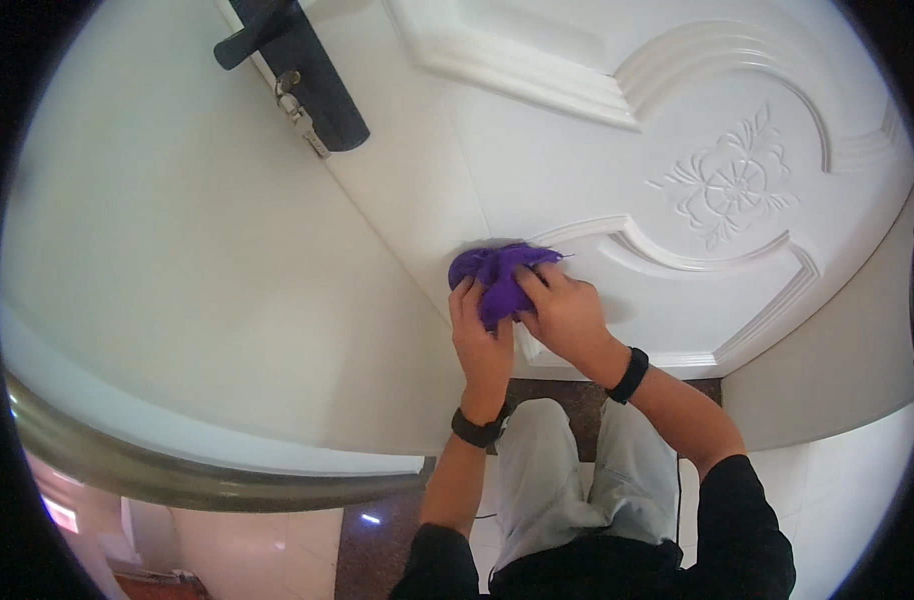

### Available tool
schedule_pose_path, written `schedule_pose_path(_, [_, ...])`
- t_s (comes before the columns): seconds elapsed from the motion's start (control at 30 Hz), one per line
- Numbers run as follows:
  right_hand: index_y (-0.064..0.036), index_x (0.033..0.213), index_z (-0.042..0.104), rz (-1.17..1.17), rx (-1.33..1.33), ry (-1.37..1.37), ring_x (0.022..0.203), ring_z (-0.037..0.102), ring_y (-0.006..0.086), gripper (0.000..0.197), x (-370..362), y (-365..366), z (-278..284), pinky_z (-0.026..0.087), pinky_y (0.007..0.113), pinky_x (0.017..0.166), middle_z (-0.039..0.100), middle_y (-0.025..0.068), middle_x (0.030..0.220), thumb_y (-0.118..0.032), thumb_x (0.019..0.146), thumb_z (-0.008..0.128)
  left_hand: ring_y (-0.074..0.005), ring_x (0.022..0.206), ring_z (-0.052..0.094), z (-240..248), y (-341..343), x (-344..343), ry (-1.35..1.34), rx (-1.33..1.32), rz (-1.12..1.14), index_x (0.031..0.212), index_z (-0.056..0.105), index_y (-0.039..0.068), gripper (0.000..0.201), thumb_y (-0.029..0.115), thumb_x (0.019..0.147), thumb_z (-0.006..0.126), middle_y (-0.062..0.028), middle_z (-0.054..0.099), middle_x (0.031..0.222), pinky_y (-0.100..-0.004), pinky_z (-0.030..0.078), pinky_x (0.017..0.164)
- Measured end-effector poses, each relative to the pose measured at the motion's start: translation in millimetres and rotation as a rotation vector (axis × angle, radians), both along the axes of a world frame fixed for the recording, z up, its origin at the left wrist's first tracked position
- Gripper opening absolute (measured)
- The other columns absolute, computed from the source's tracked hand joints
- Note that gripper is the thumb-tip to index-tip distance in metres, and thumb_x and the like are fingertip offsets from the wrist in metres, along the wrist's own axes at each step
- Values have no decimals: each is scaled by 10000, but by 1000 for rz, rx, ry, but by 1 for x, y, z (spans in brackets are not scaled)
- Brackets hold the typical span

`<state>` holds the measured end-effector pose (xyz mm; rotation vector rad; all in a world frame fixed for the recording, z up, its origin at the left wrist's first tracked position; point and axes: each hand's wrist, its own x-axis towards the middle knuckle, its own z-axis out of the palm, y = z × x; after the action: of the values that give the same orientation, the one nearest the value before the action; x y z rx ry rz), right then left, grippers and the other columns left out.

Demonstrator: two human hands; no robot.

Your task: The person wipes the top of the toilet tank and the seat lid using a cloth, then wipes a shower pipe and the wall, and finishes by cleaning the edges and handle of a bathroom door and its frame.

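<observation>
A bunched purple cloth (502, 277) is in both my hands, in front of the lower part of a white panelled door (567, 150). My left hand (480, 335) has its fingers curled onto the cloth's lower left side. From the right, my right hand (565, 315) grips the same cloth with bent fingers. Both thumbs are close together below it. The cloth's upper edge lies close against the door face; whether it presses on it I cannot tell. Each wrist wears a black band.
At the upper left, the door carries a black handle plate (327, 100) with keys (302, 125) hanging from the lock. A carved floral ornament (735, 185) stands out on the panel. Left is a broad pale surface (197, 280). Below are a dark brown threshold strip (567, 392) and light floor tiles (267, 545).
</observation>
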<state>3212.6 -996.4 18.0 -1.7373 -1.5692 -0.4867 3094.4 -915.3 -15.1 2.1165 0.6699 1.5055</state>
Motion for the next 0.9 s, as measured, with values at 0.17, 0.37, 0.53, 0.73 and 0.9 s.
schedule_pose_path(0.17, [-89, 1221, 577, -17, -50, 0, 740, 657, 286, 541, 6, -11, 19, 539, 382, 598, 603, 109, 981, -190, 718, 750, -393, 1109, 572, 17, -7, 9, -12, 61, 5, 1239, 588, 36, 550, -83, 703, 612, -188, 547, 1266, -423, 500, 924])
schedule_pose_path(0.37, [-75, 1164, 624, -151, -12, 36, 737, 649, 284, 504, 24, -50, 46, 545, 384, 619, 614, 94, 972, -184, 689, 750, -356, 1063, 602, 52, -32, 35, -50, 119, -109, 1214, 630, 64, 586, -107, 654, 614, -164, 574, 1226, -390, 523, 867])
schedule_pose_path(0.53, [-58, 961, 626, -192, 220, 69, 604, 611, 303, 358, 52, -75, 42, 503, 381, 525, 596, 104, 875, -113, 630, 751, -348, 1033, 607, 68, -57, 71, -61, 162, -235, 1213, 644, 92, 611, -109, 636, 628, -154, 577, 1203, -398, 527, 832])
schedule_pose_path(0.73, [-50, 959, 625, -171, 199, 76, 624, 612, 302, 353, 56, -80, 34, 502, 383, 526, 590, 109, 873, -71, 627, 743, -340, 980, 628, 65, -62, 73, -54, 212, -226, 1197, 647, 91, 573, -104, 660, 600, -147, 567, 1197, -383, 537, 779])
schedule_pose_path(0.9, [-47, 1070, 622, -98, 78, 48, 722, 632, 310, 440, 35, -55, 34, 528, 391, 594, 600, 122, 999, -105, 656, 759, -367, 1012, 605, 45, -40, 50, -41, 105, -129, 1214, 596, 21, 574, -119, 660, 552, -201, 520, 1211, -401, 535, 833])
